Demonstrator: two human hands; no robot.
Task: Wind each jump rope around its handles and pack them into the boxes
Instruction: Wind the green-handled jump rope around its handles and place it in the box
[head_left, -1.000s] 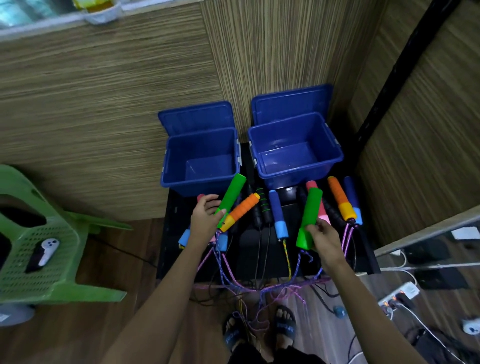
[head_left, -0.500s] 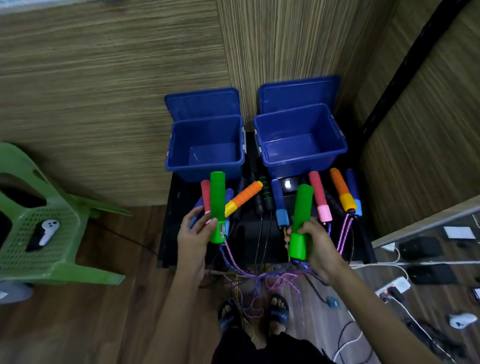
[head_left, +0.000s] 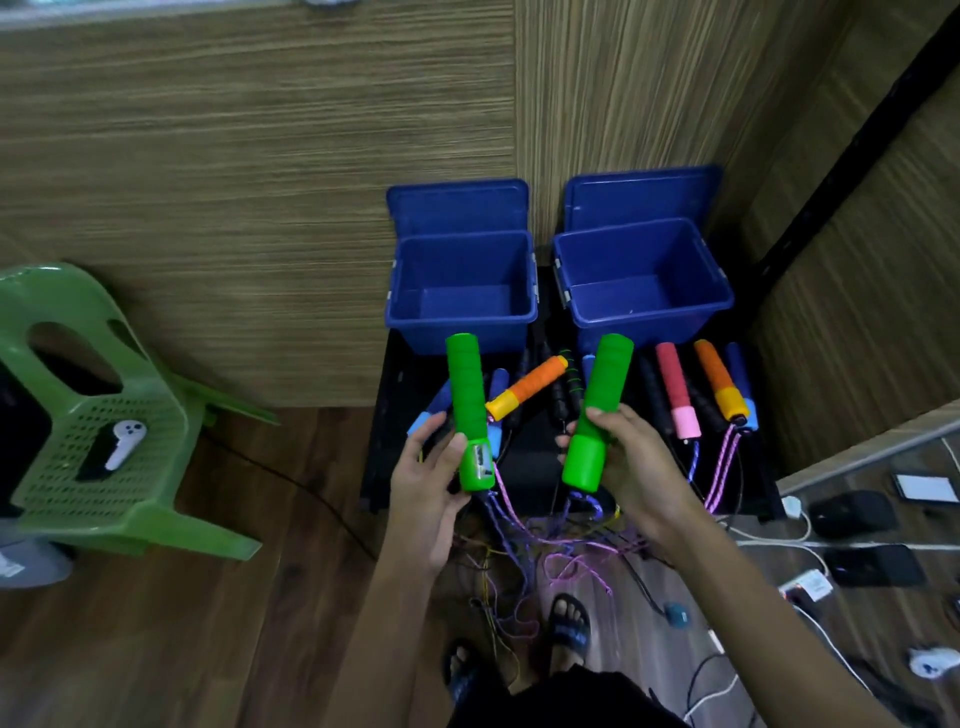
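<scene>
The left hand (head_left: 428, 483) grips the lower end of one green handle (head_left: 467, 405), fingers and thumb curled round the part near its small counter window, so the handle stands nearly upright in front of the left blue box (head_left: 462, 291). The right hand (head_left: 631, 462) holds the second green handle (head_left: 597, 410) about its middle, fingers wrapped round it, tilted a little to the right below the right blue box (head_left: 644, 283). Both boxes sit at the back of the black counter (head_left: 379, 467) with their lids up against the wooden wall, nothing in them. A purple-and-pink rope (head_left: 511, 525) hangs from the bottom of each green handle and falls in a loose tangle over the counter's front edge toward the floor. Between the two hands an orange handle (head_left: 527, 387) lies slanted on the counter. To the right lie a red-and-pink handle (head_left: 675, 397) and an orange-and-yellow handle (head_left: 719, 384), side by side. A green plastic chair (head_left: 104, 415) stands at the left on the wooden floor
</scene>
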